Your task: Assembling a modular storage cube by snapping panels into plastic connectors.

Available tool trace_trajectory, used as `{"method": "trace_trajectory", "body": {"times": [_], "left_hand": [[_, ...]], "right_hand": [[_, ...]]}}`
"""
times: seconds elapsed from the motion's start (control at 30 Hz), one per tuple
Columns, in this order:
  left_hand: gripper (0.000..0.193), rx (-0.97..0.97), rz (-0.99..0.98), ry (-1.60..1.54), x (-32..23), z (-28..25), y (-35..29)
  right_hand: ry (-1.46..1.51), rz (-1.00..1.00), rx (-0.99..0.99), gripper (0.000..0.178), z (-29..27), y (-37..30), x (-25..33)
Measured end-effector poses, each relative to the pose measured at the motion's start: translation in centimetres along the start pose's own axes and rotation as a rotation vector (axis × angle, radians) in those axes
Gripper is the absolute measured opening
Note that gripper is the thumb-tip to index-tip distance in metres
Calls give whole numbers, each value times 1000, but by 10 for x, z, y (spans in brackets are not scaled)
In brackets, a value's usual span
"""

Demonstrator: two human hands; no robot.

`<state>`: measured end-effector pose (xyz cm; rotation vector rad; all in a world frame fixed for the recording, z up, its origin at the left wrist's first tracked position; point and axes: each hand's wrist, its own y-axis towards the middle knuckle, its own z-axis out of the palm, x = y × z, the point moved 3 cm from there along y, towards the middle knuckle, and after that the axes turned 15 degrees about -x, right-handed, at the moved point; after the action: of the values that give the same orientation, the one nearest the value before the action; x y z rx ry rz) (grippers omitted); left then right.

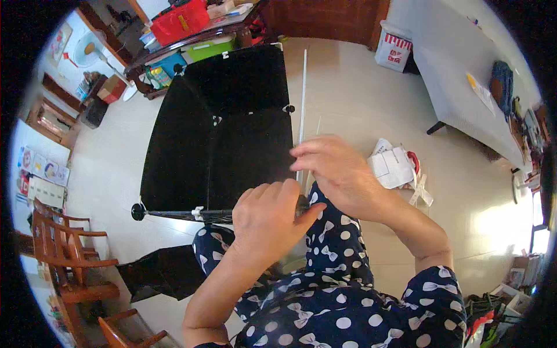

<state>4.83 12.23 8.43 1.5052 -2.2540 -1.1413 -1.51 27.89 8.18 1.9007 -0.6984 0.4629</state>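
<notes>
My left hand [264, 214] is curled round the near-right corner of the black-panelled rectangular frame with white clips [249, 145], its long axis running away ahead-left. My right hand [336, 171], nearer its right side, is loosely bent, apparently empty.

A box-shaped rack [249, 156] of black panels [174, 156] stands on the pale tiled floor [348, 81], its far end toward the floor's far edge. Its open side faces up; round black connectors [137, 212] mark visible corners, white clips [198, 213] grip the rims, and the near right corner is partly hidden.
</notes>
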Motion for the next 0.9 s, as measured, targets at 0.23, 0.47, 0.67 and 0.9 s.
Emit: {"method": "trace_trajectory", "body": {"times": [0.23, 0.47, 0.67, 0.9], "left_hand": [[19, -110, 146, 42, 0, 10, 1], [25, -181, 278, -88, 12, 1, -14], [23, -215, 326, -75, 18, -10, -22], [27, -147, 221, -84, 19, -8, -27]], "right_hand": [[-128, -268, 55, 25, 29, -4, -30], [-197, -301, 24, 35, 26, -21, -19], [-247, -361, -34, 31, 27, -33, -12], [-248, -353, -59, 44, 24, -34, -17]]}}
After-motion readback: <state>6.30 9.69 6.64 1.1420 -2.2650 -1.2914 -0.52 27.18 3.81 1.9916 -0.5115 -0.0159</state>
